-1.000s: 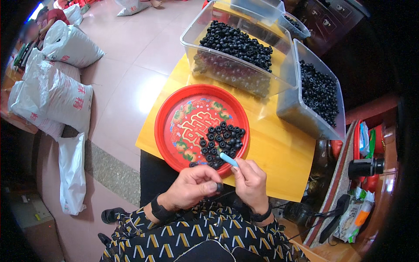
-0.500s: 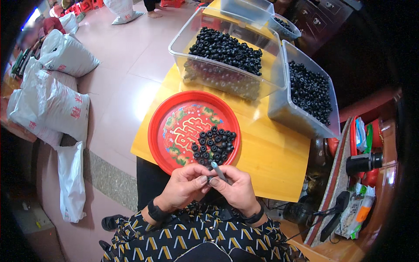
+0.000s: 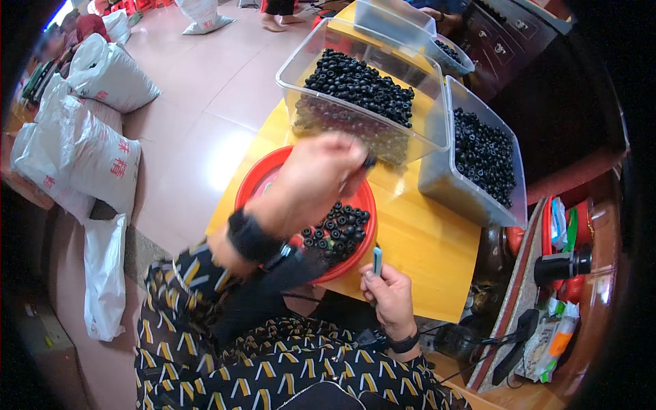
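Observation:
My left hand (image 3: 321, 167) reaches over the red round tray (image 3: 373, 205), blurred by motion, its fingers closed. At its fingertips shows a small black piece (image 3: 370, 162), probably one of the black rings. Inside the tray's near right part lie several black rubber-like rings (image 3: 345, 229); my forearm covers much of the rest. Right of the tray, my right hand (image 3: 389, 295) grips a slim light-blue stick-like tool (image 3: 377, 262) that points upward. Its lower end is hidden in the fist.
On the yellow table (image 3: 437, 256), a large clear bin (image 3: 362, 113) and another clear bin (image 3: 471, 188) hold heaps of black rings. Beyond are a clear tub (image 3: 393, 24) and a bowl (image 3: 454, 58). White sacks (image 3: 102, 164) stand on the floor at left; a shelf (image 3: 533, 307) is at right.
My hands were together at the tray's near edge over a small black piece. Now the left has swung forward across the tray, and the right has moved slightly right with the tool.

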A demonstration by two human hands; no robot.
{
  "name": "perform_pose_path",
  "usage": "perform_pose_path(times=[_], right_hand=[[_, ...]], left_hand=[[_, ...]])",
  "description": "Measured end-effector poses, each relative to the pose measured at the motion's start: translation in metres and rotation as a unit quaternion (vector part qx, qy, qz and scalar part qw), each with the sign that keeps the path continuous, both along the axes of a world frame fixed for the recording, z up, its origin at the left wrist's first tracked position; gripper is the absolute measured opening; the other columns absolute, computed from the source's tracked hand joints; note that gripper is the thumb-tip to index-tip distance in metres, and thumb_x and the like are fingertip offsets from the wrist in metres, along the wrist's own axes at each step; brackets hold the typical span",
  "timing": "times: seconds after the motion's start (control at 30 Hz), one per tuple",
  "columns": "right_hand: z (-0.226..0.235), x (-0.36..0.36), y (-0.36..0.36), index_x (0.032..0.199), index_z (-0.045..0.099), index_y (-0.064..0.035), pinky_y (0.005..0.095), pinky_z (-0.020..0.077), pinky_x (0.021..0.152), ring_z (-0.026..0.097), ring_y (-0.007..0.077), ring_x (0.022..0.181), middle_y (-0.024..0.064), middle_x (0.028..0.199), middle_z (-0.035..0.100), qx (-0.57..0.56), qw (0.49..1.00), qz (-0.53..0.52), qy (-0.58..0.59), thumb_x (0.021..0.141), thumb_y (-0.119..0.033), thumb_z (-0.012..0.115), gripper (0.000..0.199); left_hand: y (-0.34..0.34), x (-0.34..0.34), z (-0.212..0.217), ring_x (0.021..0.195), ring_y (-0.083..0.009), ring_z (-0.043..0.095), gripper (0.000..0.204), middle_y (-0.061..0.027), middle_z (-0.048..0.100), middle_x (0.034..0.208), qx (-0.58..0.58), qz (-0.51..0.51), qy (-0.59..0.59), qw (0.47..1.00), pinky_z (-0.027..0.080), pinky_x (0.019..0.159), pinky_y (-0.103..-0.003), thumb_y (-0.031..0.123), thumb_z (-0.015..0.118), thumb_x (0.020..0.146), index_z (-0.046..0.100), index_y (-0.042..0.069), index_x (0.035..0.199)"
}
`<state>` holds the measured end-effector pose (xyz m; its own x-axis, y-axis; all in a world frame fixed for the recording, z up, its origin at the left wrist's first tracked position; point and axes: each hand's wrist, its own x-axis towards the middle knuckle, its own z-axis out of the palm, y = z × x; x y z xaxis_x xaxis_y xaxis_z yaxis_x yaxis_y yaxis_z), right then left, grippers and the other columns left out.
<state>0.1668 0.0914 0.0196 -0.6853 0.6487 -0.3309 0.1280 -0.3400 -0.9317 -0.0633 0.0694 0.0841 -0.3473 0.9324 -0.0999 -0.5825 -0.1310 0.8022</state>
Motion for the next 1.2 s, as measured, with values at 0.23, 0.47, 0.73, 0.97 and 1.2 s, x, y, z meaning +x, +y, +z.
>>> perform_pose_path(times=[0.23, 0.47, 0.73, 0.97, 1.2], right_hand=[[-0.007, 0.005, 0.007, 0.093, 0.058, 0.0016, 0.0172, 0.0344, 0.049, 0.045, 0.0050, 0.056, 0.0014, 0.069, 0.054, -0.020, 1.000, -0.020, -0.002, 0.087, -0.013, 0.056, 0.015], [-0.021, 0.008, 0.016, 0.092, 0.058, 0.0017, 0.0165, 0.0327, 0.047, 0.041, 0.0043, 0.052, 0.0014, 0.068, 0.052, -0.059, 0.998, -0.029, -0.001, 0.089, -0.012, 0.053, 0.015], [-0.020, 0.002, 0.009, 0.092, 0.059, 0.0011, 0.0163, 0.0324, 0.046, 0.041, 0.0031, 0.052, 0.0001, 0.067, 0.052, -0.031, 0.999, -0.014, -0.035, 0.090, -0.012, 0.053, 0.015], [-0.022, 0.002, 0.005, 0.094, 0.059, 0.0009, 0.0160, 0.0315, 0.047, 0.041, 0.0023, 0.053, -0.0010, 0.067, 0.051, -0.009, 0.999, -0.012, -0.045, 0.090, -0.013, 0.052, 0.016], [-0.016, 0.005, 0.001, 0.102, 0.058, 0.0035, 0.0180, 0.0367, 0.052, 0.045, 0.0052, 0.058, 0.0013, 0.073, 0.055, 0.092, 0.994, 0.031, -0.050, 0.091, -0.012, 0.048, 0.021]], left_hand=[[0.009, -0.013, 0.032, 0.096, -0.0194, 0.058, 0.043, -0.0112, 0.058, 0.102, 0.043, 0.037, 0.083, 0.995, 0.046, 0.082, -0.030, 0.016, 0.052, 0.090, 0.040, -0.003, 0.126], [-0.087, 0.006, -0.048, 0.071, -0.0321, 0.056, 0.012, -0.0178, 0.056, 0.071, -0.150, -0.034, 0.634, 0.758, 0.046, 0.063, -0.039, 0.011, 0.064, 0.073, 0.060, 0.000, 0.074], [-0.097, 0.027, -0.067, 0.066, -0.0350, 0.060, 0.010, -0.0211, 0.057, 0.069, -0.197, -0.091, 0.720, 0.659, 0.049, 0.059, -0.041, 0.007, 0.057, 0.070, 0.057, -0.002, 0.072], [-0.096, 0.028, -0.067, 0.071, -0.0300, 0.063, 0.015, -0.0195, 0.060, 0.080, -0.108, -0.012, 0.579, 0.808, 0.051, 0.065, -0.033, -0.001, 0.058, 0.075, 0.061, -0.004, 0.089], [-0.119, 0.035, -0.076, 0.085, -0.0205, 0.061, 0.020, -0.0106, 0.059, 0.096, 0.015, 0.018, -0.166, 0.986, 0.052, 0.072, -0.026, 0.000, 0.058, 0.083, 0.053, -0.001, 0.103]])
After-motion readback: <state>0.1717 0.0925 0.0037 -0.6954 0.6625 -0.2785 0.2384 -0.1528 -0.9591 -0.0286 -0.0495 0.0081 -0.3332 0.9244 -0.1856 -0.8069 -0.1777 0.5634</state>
